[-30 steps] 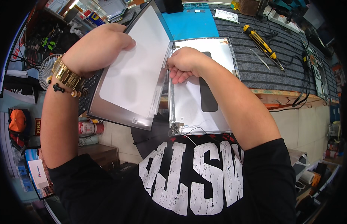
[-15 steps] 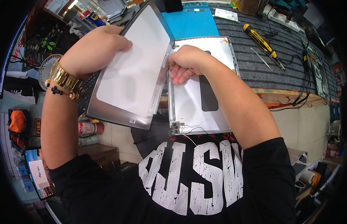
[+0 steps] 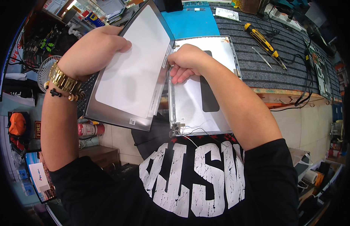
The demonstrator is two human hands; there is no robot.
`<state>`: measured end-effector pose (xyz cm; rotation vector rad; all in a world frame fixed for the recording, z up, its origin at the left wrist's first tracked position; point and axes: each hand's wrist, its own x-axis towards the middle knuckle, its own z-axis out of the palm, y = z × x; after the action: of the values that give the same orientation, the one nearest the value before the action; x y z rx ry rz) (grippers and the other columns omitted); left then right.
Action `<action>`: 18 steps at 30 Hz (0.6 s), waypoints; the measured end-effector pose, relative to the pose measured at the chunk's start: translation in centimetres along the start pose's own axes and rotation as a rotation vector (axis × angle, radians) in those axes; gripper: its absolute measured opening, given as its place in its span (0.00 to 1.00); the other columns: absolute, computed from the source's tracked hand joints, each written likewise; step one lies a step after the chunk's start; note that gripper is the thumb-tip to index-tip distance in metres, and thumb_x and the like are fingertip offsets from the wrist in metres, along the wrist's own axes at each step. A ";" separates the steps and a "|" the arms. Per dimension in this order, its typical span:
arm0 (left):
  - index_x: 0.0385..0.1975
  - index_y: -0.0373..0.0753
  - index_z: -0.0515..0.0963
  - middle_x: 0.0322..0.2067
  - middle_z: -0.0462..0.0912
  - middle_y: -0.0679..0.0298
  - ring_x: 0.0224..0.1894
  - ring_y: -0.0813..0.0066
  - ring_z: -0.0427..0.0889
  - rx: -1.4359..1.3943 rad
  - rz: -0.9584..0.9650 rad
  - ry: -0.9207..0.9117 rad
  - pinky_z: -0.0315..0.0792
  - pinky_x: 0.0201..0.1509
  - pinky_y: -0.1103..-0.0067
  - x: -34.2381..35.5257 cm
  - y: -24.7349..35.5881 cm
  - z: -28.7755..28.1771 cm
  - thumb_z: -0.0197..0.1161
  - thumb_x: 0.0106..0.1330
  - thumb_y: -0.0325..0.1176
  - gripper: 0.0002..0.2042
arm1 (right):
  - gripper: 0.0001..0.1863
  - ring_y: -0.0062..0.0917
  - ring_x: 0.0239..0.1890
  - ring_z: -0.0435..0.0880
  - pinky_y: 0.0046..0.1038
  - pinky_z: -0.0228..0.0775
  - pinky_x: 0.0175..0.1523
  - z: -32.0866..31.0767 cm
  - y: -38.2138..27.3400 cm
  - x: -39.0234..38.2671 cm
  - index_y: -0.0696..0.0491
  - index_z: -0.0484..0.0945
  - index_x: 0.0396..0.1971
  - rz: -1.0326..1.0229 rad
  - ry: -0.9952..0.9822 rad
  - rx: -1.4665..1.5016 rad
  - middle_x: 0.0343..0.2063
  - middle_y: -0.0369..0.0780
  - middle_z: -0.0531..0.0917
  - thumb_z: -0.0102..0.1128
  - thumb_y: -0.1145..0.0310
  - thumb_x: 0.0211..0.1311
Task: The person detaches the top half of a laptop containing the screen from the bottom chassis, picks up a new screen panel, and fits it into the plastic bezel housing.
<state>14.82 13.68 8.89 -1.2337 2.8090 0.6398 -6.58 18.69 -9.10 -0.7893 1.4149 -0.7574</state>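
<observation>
A laptop screen panel stands tilted on the left, its pale backing turned toward me. My left hand grips its far left edge, thumb lying on the backing. Beside it lies a silver laptop lid shell with a dark strip down its inside. Over the gap between the two, my right hand pinches with thumb and forefinger at the panel's right edge, the other fingers curled loosely above the shell. What sits in that pinch is hidden. A hinge with thin wires shows at the shell's near left corner.
The shell rests at the bench edge, partly over my lap. A yellow-black screwdriver and a thin metal tool lie on the striped grey mat. Behind are a blue mat and a drive; cables and a circuit board lie rightward.
The view has shifted very slightly. Both hands keep their places on the panel and at its edge, with no other clear movement.
</observation>
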 end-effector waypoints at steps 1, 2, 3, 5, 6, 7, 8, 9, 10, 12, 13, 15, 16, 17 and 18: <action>0.41 0.30 0.82 0.33 0.84 0.62 0.34 0.75 0.82 0.000 0.000 0.000 0.76 0.41 0.74 -0.1 0.3 0.0 0.66 0.72 0.38 0.14 | 0.15 0.41 0.27 0.94 0.32 0.90 0.27 0.0 0.0 0.1 0.73 0.80 0.38 0.000 0.000 0.000 0.29 0.53 0.88 0.58 0.71 0.71; 0.40 0.30 0.82 0.33 0.84 0.62 0.34 0.75 0.82 -0.004 -0.030 -0.003 0.76 0.41 0.74 -0.2 0.6 0.0 0.66 0.72 0.38 0.14 | 0.15 0.40 0.27 0.94 0.32 0.90 0.27 0.0 0.1 0.2 0.73 0.80 0.37 -0.006 0.000 0.001 0.29 0.52 0.88 0.57 0.71 0.71; 0.39 0.31 0.82 0.33 0.84 0.62 0.35 0.75 0.82 -0.009 -0.060 -0.006 0.76 0.41 0.74 -0.2 0.7 -0.1 0.66 0.72 0.38 0.14 | 0.15 0.40 0.26 0.94 0.31 0.89 0.26 0.0 0.1 0.2 0.72 0.80 0.37 -0.012 0.001 0.001 0.28 0.51 0.88 0.57 0.71 0.72; 0.39 0.31 0.82 0.33 0.84 0.62 0.35 0.75 0.82 0.012 -0.024 -0.006 0.76 0.41 0.75 -0.3 0.5 0.0 0.66 0.72 0.38 0.13 | 0.15 0.39 0.26 0.94 0.31 0.89 0.26 0.1 0.1 0.2 0.72 0.80 0.36 -0.008 -0.002 -0.001 0.28 0.51 0.87 0.57 0.71 0.72; 0.38 0.31 0.81 0.33 0.84 0.62 0.35 0.75 0.82 0.023 -0.006 -0.006 0.76 0.41 0.75 -0.3 0.3 0.1 0.66 0.72 0.38 0.13 | 0.14 0.39 0.26 0.94 0.31 0.89 0.26 0.1 0.0 0.2 0.71 0.80 0.36 -0.005 -0.003 -0.002 0.28 0.50 0.87 0.57 0.71 0.72; 0.38 0.31 0.81 0.33 0.84 0.62 0.35 0.76 0.82 0.033 0.014 -0.005 0.76 0.41 0.75 -0.3 0.1 0.1 0.66 0.72 0.38 0.13 | 0.14 0.39 0.26 0.94 0.31 0.89 0.26 0.1 0.0 0.1 0.71 0.80 0.36 -0.004 -0.003 -0.002 0.28 0.50 0.87 0.57 0.71 0.72; 0.39 0.31 0.82 0.34 0.84 0.62 0.35 0.75 0.82 0.067 0.047 -0.011 0.76 0.41 0.74 -0.2 -0.2 0.0 0.66 0.72 0.38 0.13 | 0.14 0.39 0.26 0.94 0.31 0.88 0.25 0.2 -0.1 0.0 0.71 0.79 0.37 -0.001 0.001 -0.007 0.28 0.49 0.87 0.56 0.72 0.72; 0.39 0.30 0.82 0.34 0.84 0.62 0.35 0.75 0.82 0.085 0.064 -0.014 0.76 0.41 0.74 -0.1 -0.2 0.0 0.66 0.72 0.38 0.14 | 0.13 0.38 0.25 0.93 0.31 0.88 0.25 0.2 -0.2 0.0 0.70 0.79 0.38 0.003 0.004 -0.011 0.28 0.49 0.87 0.56 0.72 0.72; 0.40 0.30 0.82 0.34 0.84 0.61 0.35 0.75 0.82 0.102 0.080 -0.018 0.76 0.41 0.74 0.0 -0.2 0.0 0.66 0.72 0.38 0.14 | 0.13 0.38 0.25 0.93 0.31 0.88 0.25 0.2 -0.2 0.1 0.70 0.79 0.38 0.003 0.005 -0.010 0.28 0.49 0.87 0.56 0.72 0.72; 0.42 0.29 0.83 0.35 0.85 0.60 0.36 0.74 0.83 0.037 -0.012 -0.010 0.76 0.43 0.74 0.0 0.0 -0.1 0.66 0.71 0.38 0.15 | 0.12 0.37 0.26 0.93 0.31 0.87 0.25 0.2 -0.1 0.2 0.69 0.80 0.40 -0.012 0.001 -0.013 0.28 0.48 0.87 0.55 0.72 0.73; 0.42 0.29 0.83 0.35 0.85 0.60 0.36 0.74 0.83 0.036 -0.012 -0.011 0.76 0.43 0.74 0.1 -0.1 -0.1 0.66 0.71 0.38 0.15 | 0.12 0.37 0.26 0.93 0.31 0.87 0.25 0.3 -0.1 0.2 0.69 0.80 0.40 -0.011 0.000 -0.014 0.28 0.48 0.87 0.55 0.72 0.73; 0.43 0.29 0.83 0.35 0.85 0.60 0.37 0.73 0.84 0.118 0.076 -0.019 0.77 0.43 0.74 0.1 -0.5 -0.1 0.66 0.71 0.38 0.15 | 0.12 0.36 0.26 0.93 0.31 0.87 0.26 0.5 -0.3 0.2 0.67 0.80 0.43 -0.005 0.019 -0.023 0.29 0.47 0.87 0.56 0.72 0.74; 0.44 0.28 0.83 0.36 0.85 0.60 0.37 0.73 0.84 0.146 0.108 -0.022 0.77 0.44 0.74 0.1 -0.4 0.0 0.66 0.71 0.38 0.15 | 0.12 0.36 0.26 0.93 0.31 0.87 0.26 0.5 -0.2 0.3 0.67 0.80 0.43 -0.005 0.021 -0.021 0.29 0.47 0.87 0.56 0.72 0.74; 0.44 0.28 0.83 0.36 0.85 0.60 0.37 0.73 0.84 0.102 0.066 -0.013 0.77 0.44 0.74 0.1 0.0 0.1 0.66 0.71 0.38 0.15 | 0.12 0.36 0.27 0.93 0.31 0.87 0.26 0.4 -0.1 0.5 0.67 0.80 0.44 -0.005 0.024 -0.016 0.29 0.47 0.87 0.56 0.72 0.74; 0.43 0.29 0.83 0.35 0.85 0.60 0.37 0.72 0.84 0.059 0.025 -0.004 0.77 0.44 0.74 0.1 0.2 0.1 0.66 0.71 0.37 0.15 | 0.12 0.36 0.27 0.93 0.31 0.87 0.27 0.4 0.0 0.7 0.66 0.80 0.44 -0.006 0.027 -0.012 0.29 0.47 0.87 0.56 0.72 0.75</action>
<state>14.58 13.76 8.85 -1.1884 2.8223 0.5560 -6.21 18.15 -9.51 -0.7953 1.4430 -0.7674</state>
